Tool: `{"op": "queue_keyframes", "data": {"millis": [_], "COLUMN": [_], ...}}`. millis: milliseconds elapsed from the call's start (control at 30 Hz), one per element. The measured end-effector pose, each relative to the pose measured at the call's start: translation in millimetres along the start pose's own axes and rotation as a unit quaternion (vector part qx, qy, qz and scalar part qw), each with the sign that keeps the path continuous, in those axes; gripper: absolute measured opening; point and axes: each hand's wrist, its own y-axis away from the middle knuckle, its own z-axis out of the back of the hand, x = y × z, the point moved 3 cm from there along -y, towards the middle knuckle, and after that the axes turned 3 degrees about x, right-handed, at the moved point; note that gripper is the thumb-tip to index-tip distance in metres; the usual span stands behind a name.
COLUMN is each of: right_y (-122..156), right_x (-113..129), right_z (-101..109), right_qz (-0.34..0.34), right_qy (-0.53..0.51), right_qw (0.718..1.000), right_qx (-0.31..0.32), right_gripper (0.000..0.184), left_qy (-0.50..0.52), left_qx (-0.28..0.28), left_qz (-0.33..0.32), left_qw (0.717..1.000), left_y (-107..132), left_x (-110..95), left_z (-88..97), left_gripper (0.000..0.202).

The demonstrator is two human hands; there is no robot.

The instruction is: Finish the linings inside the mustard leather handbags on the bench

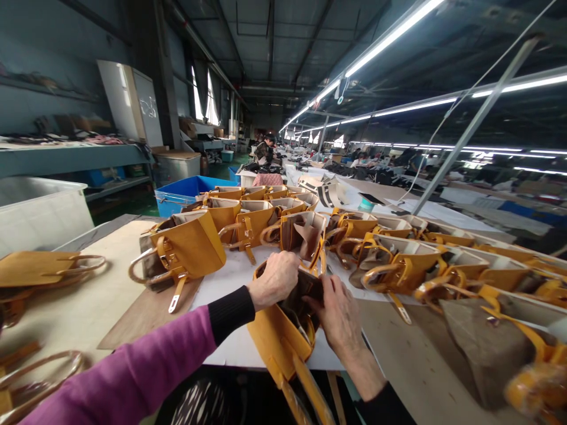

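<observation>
A yellow handbag lies tilted at the table's near edge, its handles hanging toward me and its dark inside showing. My left hand is closed over the bag's far left rim, fingers curled and mostly hidden. On the opposite side, my right hand grips the right rim, with thumb inside and fingers outside. Just beyond my hands stands an open yellow bag with brown lining. To the left, another yellow handbag leans with its strap hanging down.
Rows of yellow handbags stand across the table at right. More flat yellow pieces lie at left. Behind are a blue bin and a white bin. A metal post rises at right. A person sits farther back.
</observation>
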Motion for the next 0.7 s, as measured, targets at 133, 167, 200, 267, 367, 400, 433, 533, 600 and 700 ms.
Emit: {"op": "queue_keyframes", "data": {"millis": [133, 167, 200, 267, 367, 400, 433, 533, 600, 700], "right_y": [-5.2, -7.5, -9.9, -14.2, -18.1, -18.7, -19.1, -19.6, -19.6, -18.9], "right_x": [-8.7, -12.6, -16.2, -22.1, -26.7, -27.4, -27.6, -26.5, -25.3, -23.4], "right_z": [-5.3, -7.2, -8.9, -11.3, -12.4, -12.4, -12.4, -12.0, -11.8, -12.2], "right_qz": [-0.036, -0.049, -0.06, -0.076, -0.101, -0.112, -0.122, -0.14, -0.136, -0.102], "right_qy": [-0.131, -0.179, -0.222, -0.287, -0.342, -0.354, -0.366, -0.388, -0.391, -0.376], "right_qw": [0.991, 0.983, 0.973, 0.955, 0.934, 0.928, 0.922, 0.909, 0.908, 0.92], "right_qx": [-0.008, -0.007, -0.005, 0.005, 0.027, 0.035, 0.044, 0.063, 0.062, 0.041], "right_gripper": [0.017, 0.016, 0.016, 0.019, 0.02, 0.02, 0.02, 0.022, 0.022, 0.022], "left_qy": [0.003, 0.004, 0.004, 0.006, 0.015, 0.02, 0.025, 0.037, 0.043, 0.049], "left_qx": [0.011, 0.011, 0.01, 0.005, -0.005, -0.011, -0.019, -0.039, -0.039, -0.034], "left_qz": [0.003, 0.003, 0.002, -0.004, -0.016, -0.019, -0.021, -0.025, -0.02, -0.012], "left_qw": [1.0, 1.0, 1.0, 1.0, 1.0, 1.0, 0.999, 0.998, 0.998, 0.998], "left_y": [1.7, 1.9, 1.9, 1.4, -0.8, -1.8, -3.0, -6.4, -8.0, -8.2], "left_x": [-1.9, -1.8, -1.5, -0.3, 3.2, 4.6, 5.9, 9.0, 9.9, 9.6], "left_z": [3.4, 3.7, 3.6, 2.4, -1.7, -3.3, -4.7, -7.9, -9.2, -9.0], "left_gripper": [0.027, 0.027, 0.026, 0.026, 0.027, 0.027, 0.027, 0.026, 0.026, 0.026]}}
